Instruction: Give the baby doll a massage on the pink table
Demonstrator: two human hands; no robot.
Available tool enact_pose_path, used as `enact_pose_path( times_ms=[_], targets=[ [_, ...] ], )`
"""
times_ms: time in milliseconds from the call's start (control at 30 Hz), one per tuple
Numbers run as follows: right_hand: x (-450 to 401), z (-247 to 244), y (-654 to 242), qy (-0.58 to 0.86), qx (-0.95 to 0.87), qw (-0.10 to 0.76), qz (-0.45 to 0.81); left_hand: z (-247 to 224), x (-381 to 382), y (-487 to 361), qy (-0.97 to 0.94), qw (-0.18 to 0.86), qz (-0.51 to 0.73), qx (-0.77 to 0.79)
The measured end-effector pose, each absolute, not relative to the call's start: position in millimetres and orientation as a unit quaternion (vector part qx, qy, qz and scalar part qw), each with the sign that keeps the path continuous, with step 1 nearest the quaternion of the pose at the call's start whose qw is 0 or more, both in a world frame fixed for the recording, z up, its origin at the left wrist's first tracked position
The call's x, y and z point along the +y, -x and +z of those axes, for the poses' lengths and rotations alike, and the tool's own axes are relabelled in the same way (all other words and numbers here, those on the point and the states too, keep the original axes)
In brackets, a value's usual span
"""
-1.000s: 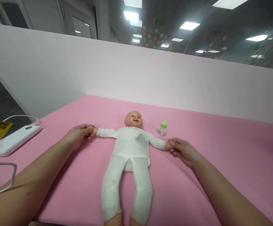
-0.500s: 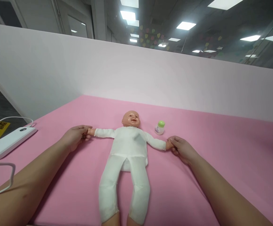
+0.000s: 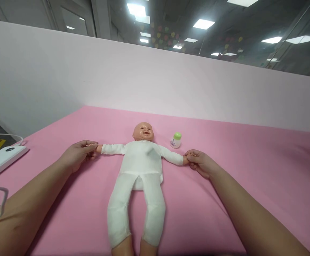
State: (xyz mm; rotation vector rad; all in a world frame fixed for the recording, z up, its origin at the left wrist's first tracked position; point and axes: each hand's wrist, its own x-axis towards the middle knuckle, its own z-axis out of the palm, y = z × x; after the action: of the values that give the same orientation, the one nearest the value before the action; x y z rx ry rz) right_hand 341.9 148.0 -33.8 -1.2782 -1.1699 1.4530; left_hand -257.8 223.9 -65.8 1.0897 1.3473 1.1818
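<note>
Two-handed, holding a doll point(image 3: 142, 160) by its outspread arms, face-up on a pink table point(image 3: 210, 220), with left hand point(image 3: 77, 154) pinching one end, right hand point(image 3: 200, 163) the other, near a green-capped bottle point(image 3: 175, 141).

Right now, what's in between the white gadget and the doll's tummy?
In the head view, the left hand and forearm lie between the white gadget and the doll's tummy, with pink surface around them.
</note>
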Motion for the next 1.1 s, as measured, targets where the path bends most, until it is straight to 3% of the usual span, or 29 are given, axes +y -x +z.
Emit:
enact_pose_path(
  times_ms=[267,900,1100],
  targets=[
    [150.7,-39.6,-337.3,0.536,-0.452,0.450,0.554,-69.3,224.3,254.2,-0.461,0.491,0.476,0.565],
    [147.5,-19.2,-346.3,0.443,-0.526,0.344,0.639,-52.0,218.9,239.3,-0.423,0.520,0.492,0.556],
    [147.9,-25.8,-351.1,0.464,-0.490,0.367,0.640,-55.5,222.2,245.6,-0.440,0.532,0.473,0.547]
  ],
)
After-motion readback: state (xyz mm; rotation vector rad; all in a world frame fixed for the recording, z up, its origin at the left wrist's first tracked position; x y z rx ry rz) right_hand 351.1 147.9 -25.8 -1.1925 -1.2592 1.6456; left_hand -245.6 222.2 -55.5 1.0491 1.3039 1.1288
